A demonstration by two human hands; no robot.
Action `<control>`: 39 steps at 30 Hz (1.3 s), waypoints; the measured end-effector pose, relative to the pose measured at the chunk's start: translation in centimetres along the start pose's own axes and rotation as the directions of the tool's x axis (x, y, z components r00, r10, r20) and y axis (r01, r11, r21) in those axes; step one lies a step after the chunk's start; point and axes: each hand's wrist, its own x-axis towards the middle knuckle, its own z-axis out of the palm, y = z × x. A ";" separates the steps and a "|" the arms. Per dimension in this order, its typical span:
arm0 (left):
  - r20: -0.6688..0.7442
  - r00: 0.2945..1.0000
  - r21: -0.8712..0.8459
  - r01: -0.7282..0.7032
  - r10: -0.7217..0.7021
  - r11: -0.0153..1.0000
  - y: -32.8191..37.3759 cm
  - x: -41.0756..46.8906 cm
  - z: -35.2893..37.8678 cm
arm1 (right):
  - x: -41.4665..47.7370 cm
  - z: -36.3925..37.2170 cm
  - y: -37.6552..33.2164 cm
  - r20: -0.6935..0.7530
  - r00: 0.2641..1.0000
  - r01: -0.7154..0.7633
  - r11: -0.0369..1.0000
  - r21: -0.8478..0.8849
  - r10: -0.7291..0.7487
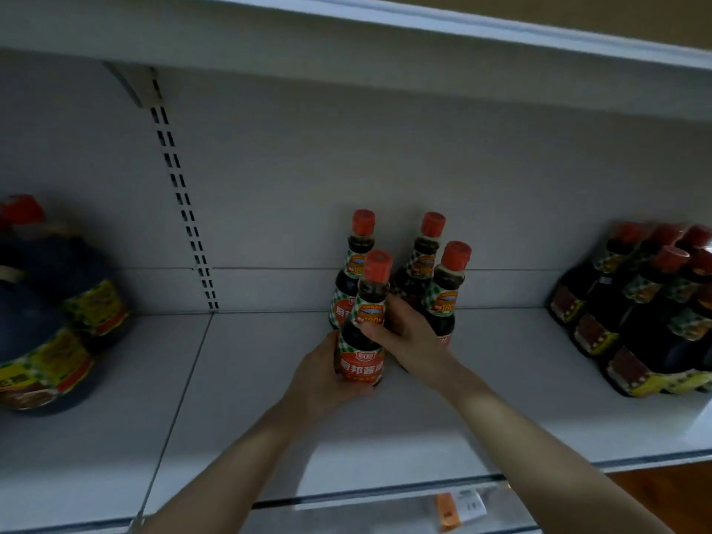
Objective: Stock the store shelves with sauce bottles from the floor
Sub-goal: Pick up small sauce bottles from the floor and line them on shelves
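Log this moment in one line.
left hand: holds front bottle | right hand: among bottles, grip unclear | shelf: four bottles together

Four small red-capped sauce bottles [443, 298] dead centre. Two hands in there, the left hand [323, 375] and the right hand [404, 333]. At three o'clock there's a cluster of bigger bottles [632, 325], at least five caps showing. At nine o'clock, blurred jugs [46, 325], number unclear. One price tag [458, 508] at six.
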 end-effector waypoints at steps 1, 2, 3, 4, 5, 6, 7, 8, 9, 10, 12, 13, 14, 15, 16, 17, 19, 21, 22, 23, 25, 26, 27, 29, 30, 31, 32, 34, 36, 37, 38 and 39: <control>-0.003 1.000 -0.007 0.002 -0.002 1.000 0.0 0.0 0.0 | 0.2 0.0 0.1 0.011 1.000 -0.001 1.000 -0.002 0.001; -0.006 1.000 -0.015 0.006 -0.006 1.000 0.1 0.1 0.0 | 0.3 -0.1 0.1 0.022 1.000 -0.003 1.000 -0.006 0.003; -0.010 1.000 -0.021 0.010 -0.010 1.000 0.3 0.1 0.0 | 0.5 -0.2 0.2 0.032 0.999 -0.005 1.000 -0.007 0.005; -0.013 1.000 -0.026 0.014 -0.014 1.000 0.5 0.2 0.1 | 0.7 -0.3 0.2 0.040 0.999 -0.011 1.000 -0.011 0.011; -0.018 1.000 -0.029 0.020 -0.020 0.999 0.6 0.2 0.1 | 0.9 -0.4 0.2 0.045 0.999 -0.015 1.000 -0.020 0.016; -0.024 1.000 -0.036 0.019 -0.020 0.999 0.6 0.3 0.1 | 1.1 -0.4 0.2 0.046 0.999 -0.017 0.999 -0.037 0.019; -0.026 0.999 -0.042 0.017 -0.018 0.999 0.6 0.4 0.1 | 1.2 -0.4 0.1 0.049 0.999 -0.015 0.999 -0.052 0.017; -0.028 1.000 -0.045 0.012 -0.013 0.999 0.6 0.5 0.2 | 1.3 -0.5 0.0 0.054 0.998 -0.013 0.998 -0.062 0.016; -0.026 1.000 -0.044 0.012 -0.014 0.999 0.6 0.6 0.2 | 1.3 -0.5 0.1 0.054 0.998 -0.010 0.998 -0.068 0.013; -0.026 1.000 -0.044 0.014 -0.015 0.999 0.6 0.7 0.2 | 1.4 -0.5 0.1 0.047 0.999 -0.009 0.997 -0.074 0.012; -0.026 1.000 -0.054 0.006 -0.008 0.999 0.6 0.8 0.2 | 1.5 -0.6 0.2 0.037 0.999 -0.011 0.996 -0.085 0.014; -0.025 1.000 -0.054 0.002 -0.004 0.999 0.5 1.0 0.2 | 1.6 -0.6 0.3 0.033 0.999 -0.011 0.996 -0.088 0.014; -0.024 1.000 -0.051 -0.001 -0.001 0.999 0.4 1.1 0.1 | 1.7 -0.6 0.4 0.026 1.000 -0.011 0.996 -0.091 0.014; -0.026 1.000 -0.046 -0.001 0.000 0.999 0.4 1.2 0.2 | 1.8 -0.6 0.4 0.021 1.000 -0.012 0.996 -0.092 0.014; -0.029 1.000 -0.044 0.002 -0.003 0.999 0.4 1.3 0.2 | 1.9 -0.6 0.4 0.019 1.000 -0.015 0.996 -0.092 0.016; -0.028 1.000 -0.044 0.005 -0.006 0.999 0.3 1.4 0.1 | 2.0 -0.6 0.4 0.017 1.000 -0.014 0.996 -0.091 0.015; -0.021 1.000 -0.045 0.008 -0.009 0.999 0.0 1.7 0.1 | 2.1 -0.6 0.4 0.017 1.000 -0.009 0.995 -0.095 0.010; -0.012 1.000 -0.041 0.013 -0.014 0.999 0.0 1.7 0.1 | 2.1 -0.6 0.5 0.013 1.000 -0.002 0.995 -0.099 0.004; -0.009 1.000 -0.039 0.017 -0.017 0.999 0.0 1.7 0.2 | 2.1 -0.6 0.6 0.009 1.000 -0.005 0.995 -0.104 0.006; -0.008 1.000 -0.039 0.019 -0.019 0.999 0.0 1.7 0.2 | 2.1 -0.6 0.6 0.009 1.000 -0.009 0.994 -0.106 0.010; -0.004 1.000 -0.027 0.012 -0.012 1.000 0.0 1.8 0.1 | 1.9 -0.6 0.5 0.012 1.000 -0.015 0.995 -0.103 0.016; -0.004 1.000 -0.015 0.010 -0.010 1.000 0.0 1.8 0.1 | 1.8 -0.5 0.3 0.012 1.000 -0.015 0.995 -0.102 0.016; -0.006 1.000 -0.007 0.008 -0.008 1.000 0.0 1.8 0.1 | 1.7 -0.4 0.1 0.010 1.000 -0.011 0.995 -0.097 0.012; -0.006 1.000 0.007 0.002 -0.002 1.000 0.0 1.7 0.1 | 1.5 -0.4 -0.1 -0.001 1.000 -0.017 0.996 -0.082 0.017; -0.007 1.000 0.012 0.006 -0.006 1.000 0.1 1.7 0.1 | 1.4 -0.4 -0.1 -0.002 1.000 -0.024 0.996 -0.087 0.023; -0.010 1.000 0.015 0.009 -0.009 1.000 0.0 1.6 0.1 | 1.2 -0.5 0.0 -0.005 1.000 -0.027 0.995 -0.097 0.027; -0.011 1.000 0.028 0.017 -0.017 0.999 -0.1 1.5 0.0 | 0.7 -0.6 0.0 -0.016 0.999 -0.030 0.994 -0.103 0.029; 0.002 1.000 0.065 0.031 -0.031 0.997 -0.4 1.4 -0.1 | -0.9 -1.2 0.5 -0.058 0.998 -0.044 0.994 -0.099 0.038; 0.016 0.999 0.101 0.033 -0.035 0.994 -0.4 1.2 -0.2 | -3.1 -2.2 1.5 -0.141 0.988 -0.087 0.990 -0.113 0.070; 0.019 0.999 0.106 0.030 -0.032 0.994 -0.4 1.1 -0.3 | -4.2 -2.9 2.0 -0.212 0.973 -0.120 0.984 -0.129 0.091; 0.016 0.999 0.099 0.031 -0.033 0.995 -0.4 1.0 -0.3 | -5.0 -3.7 2.7 -0.296 0.949 -0.160 0.974 -0.162 0.106; 0.010 0.999 0.091 0.034 -0.035 0.995 -0.5 1.0 -0.3 | -5.6 -4.4 3.4 -0.377 0.918 -0.208 0.959 -0.194 0.122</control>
